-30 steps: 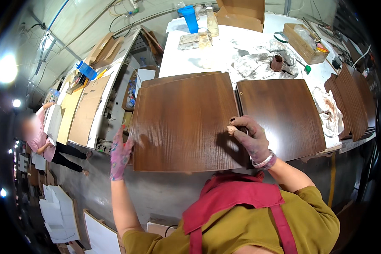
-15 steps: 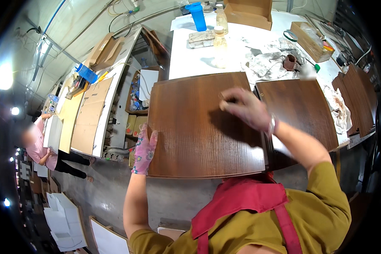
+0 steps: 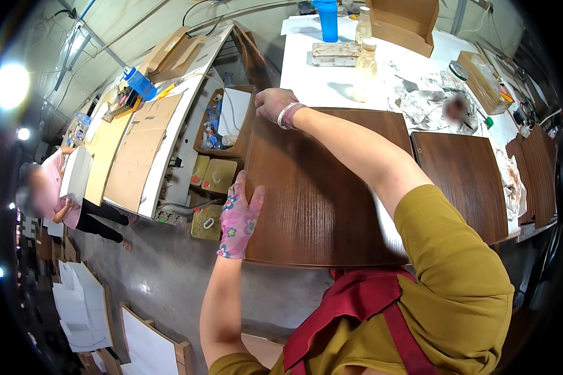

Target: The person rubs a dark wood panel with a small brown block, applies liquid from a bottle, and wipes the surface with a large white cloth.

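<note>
A dark brown wood-grain panel point(image 3: 331, 212) lies flat in front of me, its grain catching the light. My left hand point(image 3: 238, 219), in a pink flowered glove, rests against the panel's left edge with fingers stretched and thumb apart. Across the panel reaches my right arm; my right hand point(image 3: 275, 105), in a stained pinkish glove, is at the far left corner. Its fingers are curled closed, and whatever they hold, if anything, is hidden. To the right lies a second brown panel point(image 3: 460, 181).
On the white table point(image 3: 306, 72) stand a blue cup point(image 3: 327, 24), glass bottles point(image 3: 365, 65), a whitish block point(image 3: 336, 54) and crumpled cloth point(image 3: 426, 107). Left below are yellowish cans point(image 3: 219, 176) and a box of bottles point(image 3: 239, 150). A person in pink point(image 3: 53, 181) stands far left.
My right hand has swept left and away from me, from above the panel's right half to its far left corner. My left hand stays at the left edge. The view has shifted.
</note>
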Demonstrator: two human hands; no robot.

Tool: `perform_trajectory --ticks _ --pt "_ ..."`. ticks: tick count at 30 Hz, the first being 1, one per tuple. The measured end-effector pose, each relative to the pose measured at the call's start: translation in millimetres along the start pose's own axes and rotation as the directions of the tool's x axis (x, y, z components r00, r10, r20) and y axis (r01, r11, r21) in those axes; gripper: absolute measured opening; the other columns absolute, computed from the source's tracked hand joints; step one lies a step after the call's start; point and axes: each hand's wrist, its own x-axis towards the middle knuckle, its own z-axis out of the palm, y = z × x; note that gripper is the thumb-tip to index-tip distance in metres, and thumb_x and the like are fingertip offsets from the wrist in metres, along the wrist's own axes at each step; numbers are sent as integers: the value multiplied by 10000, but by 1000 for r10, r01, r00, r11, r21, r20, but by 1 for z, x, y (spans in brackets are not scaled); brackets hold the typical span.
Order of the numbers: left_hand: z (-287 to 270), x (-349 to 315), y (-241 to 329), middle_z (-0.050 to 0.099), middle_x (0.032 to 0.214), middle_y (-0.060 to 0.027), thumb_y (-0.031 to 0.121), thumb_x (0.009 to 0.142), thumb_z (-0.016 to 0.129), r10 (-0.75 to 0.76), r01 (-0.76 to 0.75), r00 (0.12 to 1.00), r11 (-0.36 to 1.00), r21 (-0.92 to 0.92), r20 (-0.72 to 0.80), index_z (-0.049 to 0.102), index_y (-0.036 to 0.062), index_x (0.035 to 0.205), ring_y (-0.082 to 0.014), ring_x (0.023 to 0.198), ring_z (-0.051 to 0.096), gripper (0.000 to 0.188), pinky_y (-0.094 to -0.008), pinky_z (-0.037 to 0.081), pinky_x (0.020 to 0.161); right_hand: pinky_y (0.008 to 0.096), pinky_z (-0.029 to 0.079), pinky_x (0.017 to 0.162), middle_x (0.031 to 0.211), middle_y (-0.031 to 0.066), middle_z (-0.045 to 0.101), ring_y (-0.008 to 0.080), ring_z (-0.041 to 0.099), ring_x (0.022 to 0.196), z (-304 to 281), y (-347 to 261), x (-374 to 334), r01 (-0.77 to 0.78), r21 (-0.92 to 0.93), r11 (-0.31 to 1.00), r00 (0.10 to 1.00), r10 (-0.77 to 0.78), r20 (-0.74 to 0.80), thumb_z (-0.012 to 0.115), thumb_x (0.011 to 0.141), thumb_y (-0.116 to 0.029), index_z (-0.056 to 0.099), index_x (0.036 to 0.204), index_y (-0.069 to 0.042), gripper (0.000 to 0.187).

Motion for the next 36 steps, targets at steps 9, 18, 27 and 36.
perform_trajectory --ticks 9,18,27,36 --pt "10 2 -14 571 1323 -194 318 950 620 82 -74 992 994 80 -96 448 55 1399 -368 1203 558 547 -419 480 974 391 517 861 941 129 722 314 681 941 -22 31 -9 -132 -61 989 988 137 75 656 812 -163 731 905 -100 135" --pt "10 3 -12 563 1298 -233 350 959 597 -24 29 999 990 137 -40 403 90 1419 -410 1170 561 563 -465 493 938 404 507 822 917 146 703 313 664 912 -76 98 -64 -144 -263 954 988 152 12 712 792 -227 709 932 -66 213" --pt "20 11 -43 543 1337 -216 224 983 567 300 -281 952 936 211 -64 428 -15 1399 -357 1266 509 500 -404 429 1050 463 531 780 861 212 682 372 678 829 -190 220 -178 -255 -502 826 957 141 -254 579 792 -137 692 866 -60 156" --pt "21 30 86 631 1169 -153 36 925 509 705 -667 703 605 435 96 631 73 1201 -337 1141 583 304 -428 477 973 236 446 660 877 24 669 97 576 759 -306 331 -407 -160 750 642 763 563 -318 743 828 -148 695 1031 -25 243"
